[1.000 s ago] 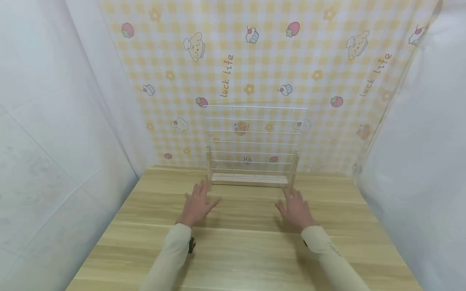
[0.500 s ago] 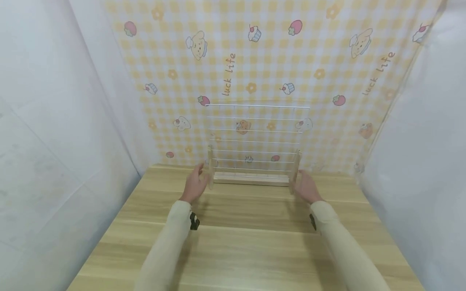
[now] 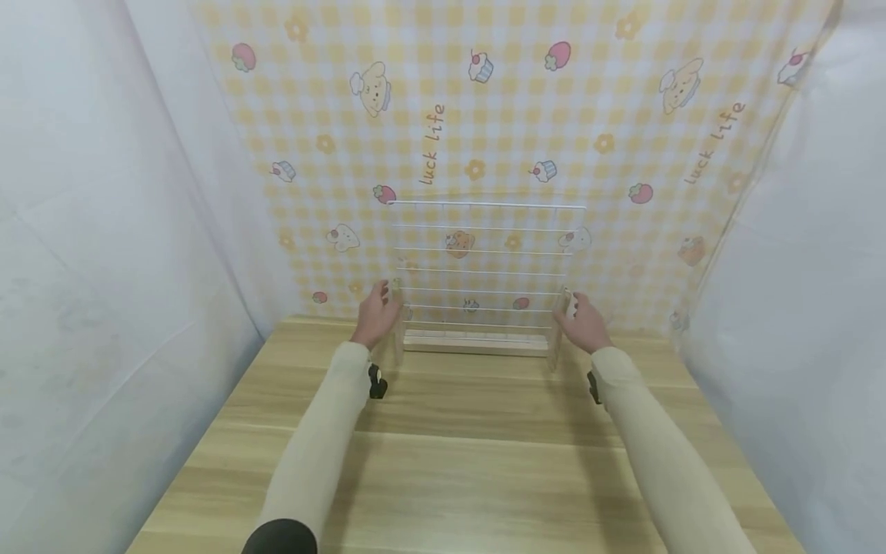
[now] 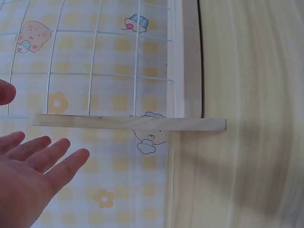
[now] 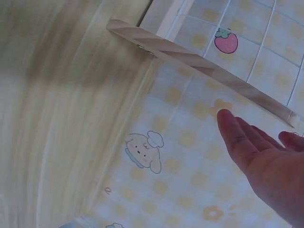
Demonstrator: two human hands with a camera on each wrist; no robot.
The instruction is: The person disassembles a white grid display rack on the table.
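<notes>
A white wire grid rack (image 3: 487, 205) stands upright on a wooden base (image 3: 477, 348) at the table's back. My left hand (image 3: 377, 318) is at the rack's left wooden post (image 4: 128, 122). In the left wrist view the fingers are spread and apart from that post, with the thumb tip on its other side. At the right post (image 5: 204, 66) is my right hand (image 3: 584, 323). Its fingers look extended in the right wrist view, close to the post's upper end; contact there cannot be made out.
Behind the rack hangs a yellow checked cloth (image 3: 512, 123) with cartoon prints. White sheets close off the left side (image 3: 104, 231) and right side (image 3: 796, 308). The wooden table (image 3: 477, 485) spreads in front. A dark round object (image 3: 280, 536) shows at the bottom edge.
Both hands have moved forward and up from the tabletop in front of the rack to the upper parts of its side posts. The rack stays in place.
</notes>
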